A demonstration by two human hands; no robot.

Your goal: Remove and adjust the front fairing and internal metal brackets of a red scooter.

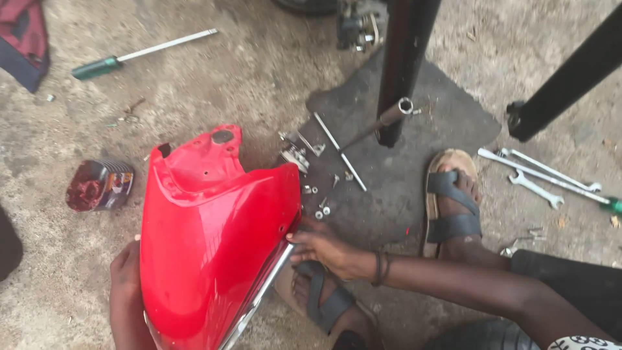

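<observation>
A glossy red motorcycle fender (214, 240) stands tilted in front of me, its chrome edge along the lower right. My left hand (126, 295) grips its left side from behind, mostly hidden by the panel. My right hand (324, 246) holds the fender's right edge near a small hole, with bracelets on the wrist. Small bolts and nuts (321, 204) lie on the ground just beyond that hand.
A green-handled screwdriver (139, 55) lies far left. An open tin of red grease (98, 185) sits left of the fender. Wrenches (538, 178) lie at right. Black stand legs (402, 65) rise ahead, with a metal rod (340, 152) and bracket nearby. My sandalled feet (453, 201) rest on the concrete.
</observation>
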